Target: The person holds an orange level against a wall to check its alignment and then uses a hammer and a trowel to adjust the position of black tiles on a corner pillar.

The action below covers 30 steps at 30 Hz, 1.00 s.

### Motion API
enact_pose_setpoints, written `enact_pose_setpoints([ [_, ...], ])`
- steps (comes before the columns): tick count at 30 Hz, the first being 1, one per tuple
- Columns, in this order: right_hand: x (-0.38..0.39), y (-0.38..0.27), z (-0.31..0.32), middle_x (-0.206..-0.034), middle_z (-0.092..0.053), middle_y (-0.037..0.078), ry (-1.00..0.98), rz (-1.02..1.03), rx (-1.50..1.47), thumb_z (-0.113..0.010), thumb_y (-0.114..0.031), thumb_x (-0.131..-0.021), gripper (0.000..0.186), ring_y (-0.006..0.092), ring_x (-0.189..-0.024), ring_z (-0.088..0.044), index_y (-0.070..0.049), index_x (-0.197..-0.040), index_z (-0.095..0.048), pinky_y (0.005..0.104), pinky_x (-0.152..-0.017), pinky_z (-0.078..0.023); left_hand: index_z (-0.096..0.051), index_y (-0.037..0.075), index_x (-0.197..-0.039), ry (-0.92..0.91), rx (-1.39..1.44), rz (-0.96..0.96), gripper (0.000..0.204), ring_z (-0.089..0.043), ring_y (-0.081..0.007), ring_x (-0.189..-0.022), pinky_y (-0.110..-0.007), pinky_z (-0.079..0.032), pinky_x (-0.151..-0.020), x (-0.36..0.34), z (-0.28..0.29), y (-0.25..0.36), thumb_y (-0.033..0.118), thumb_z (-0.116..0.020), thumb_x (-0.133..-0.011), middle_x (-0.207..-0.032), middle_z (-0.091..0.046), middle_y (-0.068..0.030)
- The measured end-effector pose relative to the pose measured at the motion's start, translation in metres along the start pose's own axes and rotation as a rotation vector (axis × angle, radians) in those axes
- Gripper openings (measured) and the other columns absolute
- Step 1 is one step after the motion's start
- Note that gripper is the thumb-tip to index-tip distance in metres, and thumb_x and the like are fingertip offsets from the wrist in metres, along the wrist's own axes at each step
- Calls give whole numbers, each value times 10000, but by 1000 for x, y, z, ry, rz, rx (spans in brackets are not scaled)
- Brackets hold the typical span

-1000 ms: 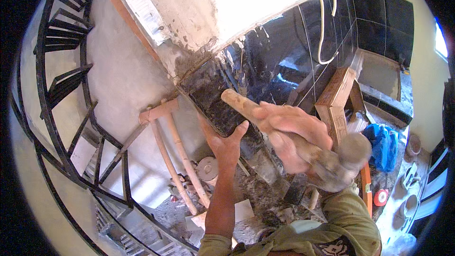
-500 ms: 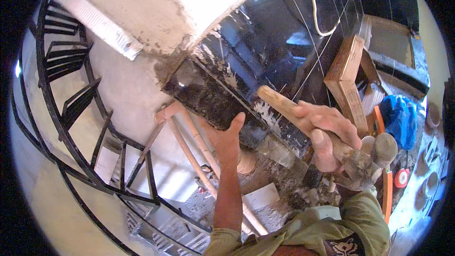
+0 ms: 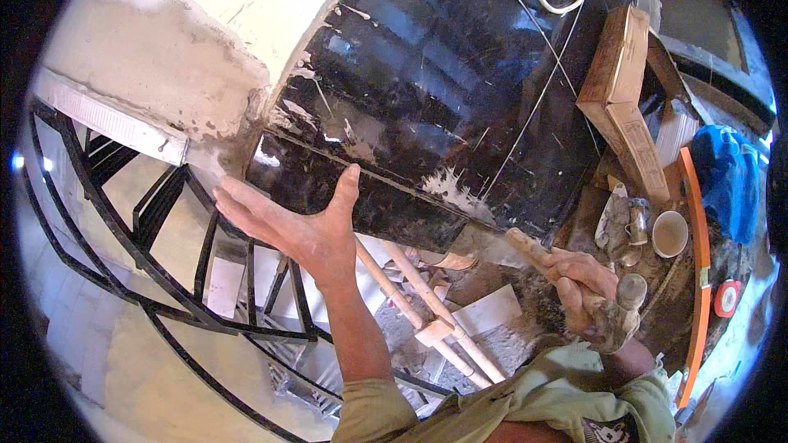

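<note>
My left hand (image 3: 312, 234) is open, thumb raised and fingers stretched out over the left part of a narrow black tile strip (image 3: 386, 201) along the edge of a glossy black tiled surface (image 3: 435, 66). Whether it touches the strip I cannot tell. Lower right, my right hand (image 3: 574, 287) is wrapped round a dusty wooden-handled mallet (image 3: 529, 244), its handle pointing up-left and its grey head beside my wrist. Pale smears of mortar (image 3: 455, 192) mark the tiles. Just right of the mallet are a white cup (image 3: 669, 235) and a small metal can (image 3: 637, 218).
Black metal stair railing (image 3: 135, 258) curves along the left. Two wooden poles (image 3: 398, 295) lean below the tiles. A cardboard box (image 3: 616, 98), blue bag (image 3: 722, 180), orange level (image 3: 698, 279) and tape measure (image 3: 726, 299) are at the right. A white cable (image 3: 546, 0) lies across the tiles.
My left hand has moved from gripping the tile strip's lower edge to spread fingers further left. My right hand, with the mallet, has moved down and right. The view has shifted.
</note>
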State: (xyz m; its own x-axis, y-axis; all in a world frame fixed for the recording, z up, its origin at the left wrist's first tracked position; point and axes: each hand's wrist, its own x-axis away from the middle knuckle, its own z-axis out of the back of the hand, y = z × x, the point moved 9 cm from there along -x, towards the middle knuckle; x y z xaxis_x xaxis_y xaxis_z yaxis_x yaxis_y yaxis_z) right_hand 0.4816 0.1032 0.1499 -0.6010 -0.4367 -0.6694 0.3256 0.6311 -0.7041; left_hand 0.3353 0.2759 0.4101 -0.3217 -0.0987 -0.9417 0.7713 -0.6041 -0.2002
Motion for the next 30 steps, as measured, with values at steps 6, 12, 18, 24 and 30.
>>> enact_pose_setpoints([
  [6,11,13,5,-911,-678,160,59,-29,-69,-566,-29,-921,107,306,-958,-683,-1,-1019,-597,491,-931,-518,-141,-26,-1533,2,194,36,1283,-141,-419,-1462,-519,-161,-1187,-10,-6,-8,414,-921,-613,-1558,-145,-300],
  [12,7,7,1,-894,-665,145,54,-81,-32,-596,-98,-927,121,290,-950,-674,-10,-1009,-601,504,-967,-496,-84,15,-1554,-48,277,52,1297,-72,-450,-1464,-558,-146,-1164,-22,-4,-13,440,-905,-644,-1549,-47,-341],
  [18,18,9,5,-925,-663,156,115,-129,5,-604,-125,-933,137,308,-987,-658,-7,-1003,-604,495,-975,-486,-115,46,-1560,14,271,15,1276,-83,-525,-1438,-593,-151,-1146,-34,2,-18,481,-885,-641,-1520,-70,-407],
  [24,36,21,10,-954,-672,174,216,-215,9,-595,-128,-937,132,303,-983,-656,-2,-977,-591,465,-973,-480,-152,69,-1561,52,228,-91,1253,-112,-575,-1407,-637,-162,-1123,-45,12,-14,526,-868,-641,-1497,-111,-435],
  [30,33,13,9,-936,-678,171,149,-227,39,-587,-117,-932,133,279,-949,-663,13,-960,-585,437,-939,-497,-195,82,-1558,126,259,-86,1204,-110,-571,-1409,-642,-173,-1116,-62,20,-16,480,-873,-646,-1499,-110,-433],
])
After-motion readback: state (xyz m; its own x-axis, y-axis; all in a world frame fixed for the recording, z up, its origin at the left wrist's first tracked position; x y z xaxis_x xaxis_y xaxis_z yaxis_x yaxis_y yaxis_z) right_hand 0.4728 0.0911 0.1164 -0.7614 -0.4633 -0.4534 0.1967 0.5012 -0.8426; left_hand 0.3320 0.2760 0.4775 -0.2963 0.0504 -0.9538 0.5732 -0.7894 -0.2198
